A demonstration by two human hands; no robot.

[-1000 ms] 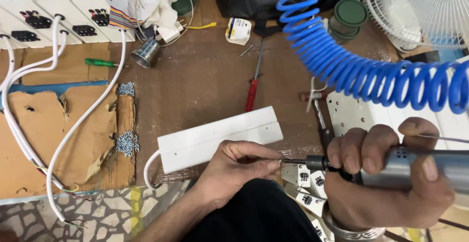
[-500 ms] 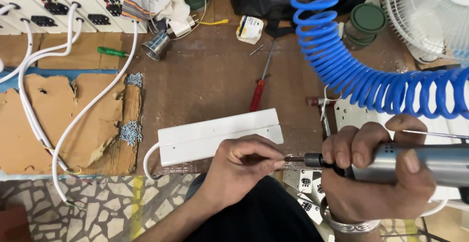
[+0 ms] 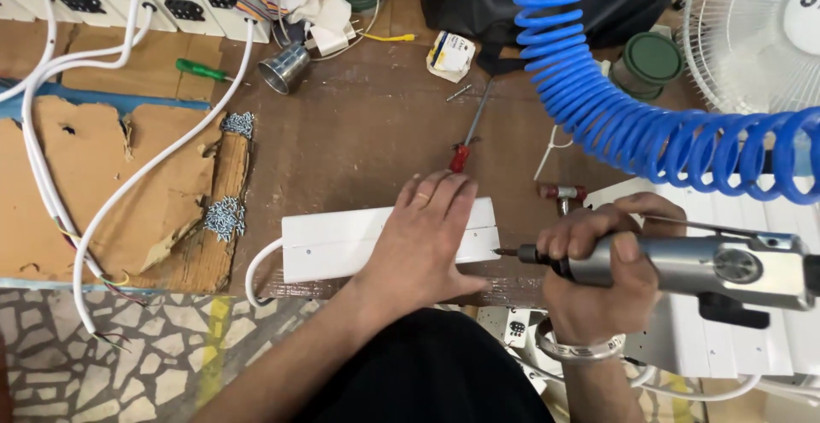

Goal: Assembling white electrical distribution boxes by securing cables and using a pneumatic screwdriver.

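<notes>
Brown bench (image 3: pixel 359 133) — left hand (image 3: pixel 427 235) flat on box (image 3: pixel 342 239), right grip (image 3: pixel 598 269) clenching driver (image 3: pixel 700 265)

Worktop (image 3: pixel 359 133): brown, worn, scuffed.
Centre: white plastic casing (image 3: pixel 342 242), red-handled screwdriver (image 3: pixel 466 137).
Left: torn cardboard (image 3: pixel 102 184), screw piles (image 3: pixel 225 215), green-handled screwdriver (image 3: pixel 202 70).
Back: steel cup (image 3: pixel 284 67), green jar (image 3: pixel 647 62).

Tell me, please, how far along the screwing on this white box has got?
Done: cannot tell. In hand: left hand presses the white box flat; right hand aims the pneumatic screwdriver at its right end. Left: loose screws wait in piles on the cardboard.
</notes>
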